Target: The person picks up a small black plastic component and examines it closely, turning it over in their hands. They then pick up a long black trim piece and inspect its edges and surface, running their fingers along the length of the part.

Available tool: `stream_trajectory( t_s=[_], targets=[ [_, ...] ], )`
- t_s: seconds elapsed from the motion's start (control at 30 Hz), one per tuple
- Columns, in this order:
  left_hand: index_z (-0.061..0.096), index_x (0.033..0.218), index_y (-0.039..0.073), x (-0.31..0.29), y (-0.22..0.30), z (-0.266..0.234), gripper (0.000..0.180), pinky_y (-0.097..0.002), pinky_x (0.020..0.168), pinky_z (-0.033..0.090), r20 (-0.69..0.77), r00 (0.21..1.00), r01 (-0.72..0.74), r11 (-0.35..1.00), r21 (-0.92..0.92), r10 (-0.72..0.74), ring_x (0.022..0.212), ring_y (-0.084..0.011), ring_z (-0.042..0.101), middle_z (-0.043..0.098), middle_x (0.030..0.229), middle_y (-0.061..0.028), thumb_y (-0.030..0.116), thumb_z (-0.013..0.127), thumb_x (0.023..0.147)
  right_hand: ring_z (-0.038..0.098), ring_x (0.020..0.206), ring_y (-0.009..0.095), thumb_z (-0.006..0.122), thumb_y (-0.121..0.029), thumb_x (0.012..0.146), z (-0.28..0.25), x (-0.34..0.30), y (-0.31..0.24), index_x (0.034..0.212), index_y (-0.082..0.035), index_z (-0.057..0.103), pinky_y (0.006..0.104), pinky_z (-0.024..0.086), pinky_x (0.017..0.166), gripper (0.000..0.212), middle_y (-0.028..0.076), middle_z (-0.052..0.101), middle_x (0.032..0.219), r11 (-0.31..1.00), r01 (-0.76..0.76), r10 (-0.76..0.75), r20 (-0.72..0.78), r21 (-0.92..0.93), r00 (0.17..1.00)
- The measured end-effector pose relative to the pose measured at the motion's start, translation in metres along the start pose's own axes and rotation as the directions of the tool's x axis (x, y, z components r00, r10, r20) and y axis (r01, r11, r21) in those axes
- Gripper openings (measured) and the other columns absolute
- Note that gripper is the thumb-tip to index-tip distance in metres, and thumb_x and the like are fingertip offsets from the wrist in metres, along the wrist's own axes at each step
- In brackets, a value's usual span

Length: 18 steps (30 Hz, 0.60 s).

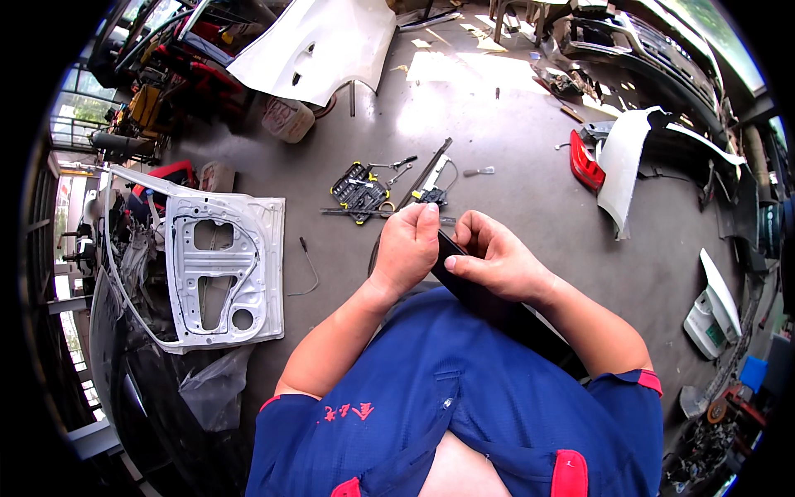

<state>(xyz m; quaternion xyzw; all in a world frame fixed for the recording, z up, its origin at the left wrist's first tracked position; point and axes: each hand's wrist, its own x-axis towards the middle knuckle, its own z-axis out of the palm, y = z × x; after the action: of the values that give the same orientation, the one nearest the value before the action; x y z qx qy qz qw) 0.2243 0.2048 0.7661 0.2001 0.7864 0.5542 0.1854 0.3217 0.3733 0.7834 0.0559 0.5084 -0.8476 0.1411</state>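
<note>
"What did your feed show?"

"I saw the left hand (pixel 408 248) closed around a long black piece (pixel 487 305); the right hand (pixel 501 257) was half-curled, thumb against it, grip unclear to me."

"Where was the piece?"

"Slanting between both hands, before the blue shirt (pixel 530 398)."

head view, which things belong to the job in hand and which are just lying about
Likely in the job:
- black piece between the left hand and right hand
- perhaps the open tool kit on the floor ahead

Seemingly lying about:
- white door frame
- red tail light
- white fender
</note>
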Motion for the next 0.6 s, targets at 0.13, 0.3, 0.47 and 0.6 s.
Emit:
stream_trajectory(
  t_s=[0.13,0.3,0.47,0.6],
  targets=[
    [0.058,0.076,0.003,0.004,0.002,-0.001,0.043,-0.0282,0.062,0.043,-0.002,1.000,0.031,0.999,-0.019,-0.031,0.066,-0.0071,0.048,0.054,0.068,0.0024,0.029,0.051,0.110,0.055,0.090,0.006,0.073,-0.006,0.091,-0.001,0.000,-0.002,0.104,-0.007,0.047,0.0264,0.049,0.080,0.029,-0.001,0.056,0.098,0.999,-0.006,0.005,-0.029,-0.040,1.000],
    [0.054,0.075,0.000,0.009,-0.002,0.000,0.043,-0.0335,0.056,0.039,-0.018,1.000,0.008,0.995,-0.095,-0.010,0.062,-0.0095,0.041,0.048,0.061,-0.0007,0.028,0.053,0.108,0.055,0.095,0.007,0.074,-0.005,0.091,0.003,0.001,-0.013,0.103,-0.006,0.048,0.0278,0.050,0.085,0.028,0.000,0.057,0.100,1.000,0.026,-0.026,-0.037,-0.001,0.999],
    [0.056,0.075,0.005,0.011,0.002,0.001,0.042,-0.0267,0.061,0.041,0.033,0.999,0.033,0.996,-0.077,-0.030,0.065,-0.0060,0.046,0.053,0.068,0.0038,0.027,0.051,0.110,0.047,0.087,0.005,0.077,-0.007,0.092,-0.003,0.003,-0.004,0.104,-0.008,0.047,0.0233,0.044,0.076,0.033,-0.003,0.048,0.095,0.997,0.041,-0.044,-0.052,-0.059,0.998],
    [0.058,0.075,0.004,0.015,0.000,0.001,0.041,-0.0270,0.061,0.041,0.052,0.998,0.041,0.995,-0.095,-0.037,0.064,-0.0063,0.046,0.054,0.068,0.0033,0.026,0.051,0.109,0.052,0.096,0.008,0.073,-0.003,0.091,-0.004,0.001,-0.008,0.102,-0.006,0.048,0.0282,0.048,0.087,0.027,0.000,0.054,0.100,0.995,0.049,-0.055,-0.060,-0.091,0.997]
  ],
)
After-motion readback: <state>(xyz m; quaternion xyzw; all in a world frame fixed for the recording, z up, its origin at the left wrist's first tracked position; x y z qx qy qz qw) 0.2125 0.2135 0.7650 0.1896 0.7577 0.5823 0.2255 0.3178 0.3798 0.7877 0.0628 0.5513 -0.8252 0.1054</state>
